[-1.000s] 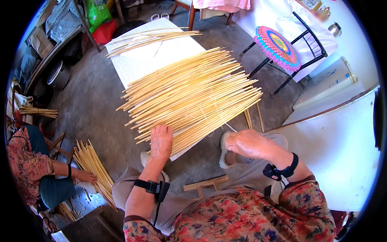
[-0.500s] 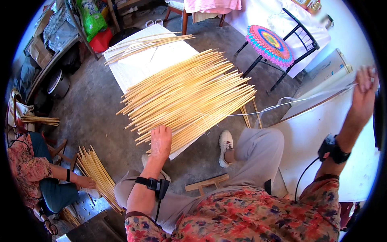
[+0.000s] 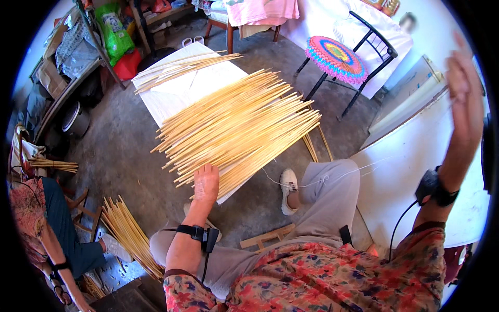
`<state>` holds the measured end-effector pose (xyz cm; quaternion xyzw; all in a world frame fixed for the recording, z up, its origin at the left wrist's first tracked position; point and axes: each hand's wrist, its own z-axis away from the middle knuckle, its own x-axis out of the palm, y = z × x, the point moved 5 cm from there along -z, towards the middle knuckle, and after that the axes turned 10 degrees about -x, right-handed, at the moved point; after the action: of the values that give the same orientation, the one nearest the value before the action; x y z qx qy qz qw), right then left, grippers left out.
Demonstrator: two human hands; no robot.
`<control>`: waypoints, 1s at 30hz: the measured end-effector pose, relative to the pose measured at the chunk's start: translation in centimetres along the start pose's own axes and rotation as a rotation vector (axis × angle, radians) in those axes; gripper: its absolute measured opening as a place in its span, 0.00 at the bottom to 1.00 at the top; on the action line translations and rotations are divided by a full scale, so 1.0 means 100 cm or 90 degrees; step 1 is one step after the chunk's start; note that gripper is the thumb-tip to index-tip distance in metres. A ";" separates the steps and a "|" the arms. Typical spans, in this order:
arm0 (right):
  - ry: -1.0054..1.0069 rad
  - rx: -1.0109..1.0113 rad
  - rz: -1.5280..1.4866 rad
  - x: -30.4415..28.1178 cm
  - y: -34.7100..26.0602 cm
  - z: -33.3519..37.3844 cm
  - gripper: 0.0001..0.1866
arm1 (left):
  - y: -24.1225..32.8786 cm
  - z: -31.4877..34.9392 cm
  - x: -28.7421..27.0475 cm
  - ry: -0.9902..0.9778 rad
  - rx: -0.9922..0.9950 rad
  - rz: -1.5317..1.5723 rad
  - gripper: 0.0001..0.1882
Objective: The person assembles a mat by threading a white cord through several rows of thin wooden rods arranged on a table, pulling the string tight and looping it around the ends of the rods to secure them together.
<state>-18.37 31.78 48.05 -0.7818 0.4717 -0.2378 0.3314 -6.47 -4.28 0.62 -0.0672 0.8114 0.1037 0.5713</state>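
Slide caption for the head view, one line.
Left hand on a layer of slender, straight yellow sticks, blurred right hand raised, thin white string crossing a grey-beige trouser leg.

Looks like a home doubling as a workspace, shown by a round multicoloured crocheted cushion (image 3: 338,58) on a black metal chair (image 3: 316,87), pink cloth (image 3: 265,11) over a wooden-legged seat (image 3: 230,39), a round silver metal pot (image 3: 79,124), and long straw-coloured sticks (image 3: 236,122) across a white board (image 3: 161,104).
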 end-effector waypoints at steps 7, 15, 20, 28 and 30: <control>-0.220 0.376 0.145 0.111 0.245 0.149 0.10 | -0.002 0.001 -0.007 -0.002 -0.019 0.003 0.05; -0.125 0.279 0.146 0.145 0.423 0.226 0.07 | -0.002 0.002 -0.014 -0.029 -0.033 0.060 0.07; -0.106 0.264 0.186 0.154 0.459 0.241 0.07 | 0.000 0.001 -0.015 -0.023 -0.028 0.035 0.06; -0.153 0.209 0.334 0.160 0.466 0.244 0.05 | 0.000 -0.002 -0.013 -0.023 -0.044 0.054 0.06; -0.161 0.185 0.363 0.159 0.468 0.244 0.05 | 0.001 -0.003 -0.013 -0.047 -0.045 0.056 0.06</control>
<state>-21.78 9.02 -2.04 -0.5865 0.5874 -0.1017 0.5484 -6.32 -4.26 1.93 -0.0480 0.7879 0.1595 0.5928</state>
